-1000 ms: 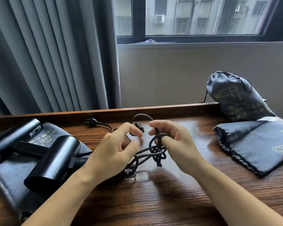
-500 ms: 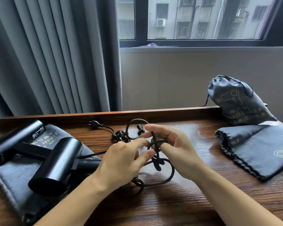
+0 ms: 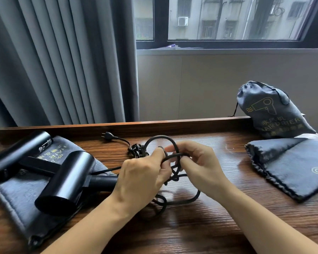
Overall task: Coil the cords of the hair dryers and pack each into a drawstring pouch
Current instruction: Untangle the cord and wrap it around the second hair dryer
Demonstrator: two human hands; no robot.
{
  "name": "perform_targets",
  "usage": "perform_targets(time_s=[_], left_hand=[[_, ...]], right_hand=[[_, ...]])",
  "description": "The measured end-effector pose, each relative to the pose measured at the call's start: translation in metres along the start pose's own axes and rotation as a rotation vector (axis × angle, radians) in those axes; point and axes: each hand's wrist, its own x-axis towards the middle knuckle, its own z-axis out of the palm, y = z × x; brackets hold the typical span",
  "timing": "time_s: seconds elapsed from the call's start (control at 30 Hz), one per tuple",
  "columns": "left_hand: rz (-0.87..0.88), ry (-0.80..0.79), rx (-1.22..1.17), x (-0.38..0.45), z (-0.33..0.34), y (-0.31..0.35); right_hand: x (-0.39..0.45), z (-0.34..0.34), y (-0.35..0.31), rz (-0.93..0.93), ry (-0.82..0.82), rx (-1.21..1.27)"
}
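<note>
Both hands pinch the black cord between them over the bench [image 3: 200, 228]: the left hand [image 3: 141, 182] clamps a strand at its fingertips, the right hand [image 3: 198, 165] curls round a crossing loop; the cord [image 3: 160, 140] looks limp yet springy, light, best held at the loops, not the plug [image 3: 107, 135]; its hair dryer [image 3: 66, 182] lies left on a flat pouch [image 3: 17, 198], probably heavier; a packed drawstring pouch [image 3: 272, 110] stands far right; since half a second ago the hands have closed together and the upper loop has risen.
</note>
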Motion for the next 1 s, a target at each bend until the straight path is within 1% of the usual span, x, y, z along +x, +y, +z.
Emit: perform_targets(time_s=[0.13,0.2,0.27,0.3,0.37,0.5,0.63,0.7,0.77,0.83,0.93,1.0], left_hand=[[-0.022,-0.006,0.063,0.004,-0.006,-0.001],[-0.094,-0.070,0.114,0.006,-0.009,-0.002],[-0.206,-0.171,0.137,0.009,-0.012,-0.003],[-0.255,-0.179,0.130,0.009,-0.014,-0.003],[-0.284,-0.151,0.111,0.008,-0.016,-0.002],[-0.256,-0.104,0.071,0.006,-0.016,0.003],[-0.209,-0.054,0.107,0.006,-0.013,0.001],[-0.217,-0.035,0.155,0.007,-0.014,-0.006],[-0.222,0.000,0.186,0.008,-0.017,-0.014],[-0.233,-0.003,0.147,0.009,-0.018,-0.018],[-0.278,-0.022,0.040,0.009,-0.013,-0.019],[-0.340,-0.034,-0.086,0.009,-0.010,-0.020]], right_hand=[[-0.001,0.000,0.000,0.036,-0.001,-0.012],[-0.001,0.001,0.001,0.013,0.003,-0.042],[-0.002,0.002,0.005,-0.056,0.017,-0.120],[-0.002,0.002,0.008,-0.101,0.029,-0.179],[-0.002,0.001,0.013,-0.191,0.037,-0.303],[0.001,-0.005,0.019,-0.392,-0.024,-0.558],[0.000,-0.004,0.019,-0.435,-0.022,-0.566],[0.001,-0.004,0.017,-0.452,0.021,-0.547],[0.003,-0.008,0.016,-0.411,0.057,-0.493],[0.003,-0.009,0.014,-0.327,0.045,-0.421],[0.002,-0.008,0.009,-0.147,0.005,-0.282],[0.001,-0.008,0.006,-0.060,0.001,-0.229]])
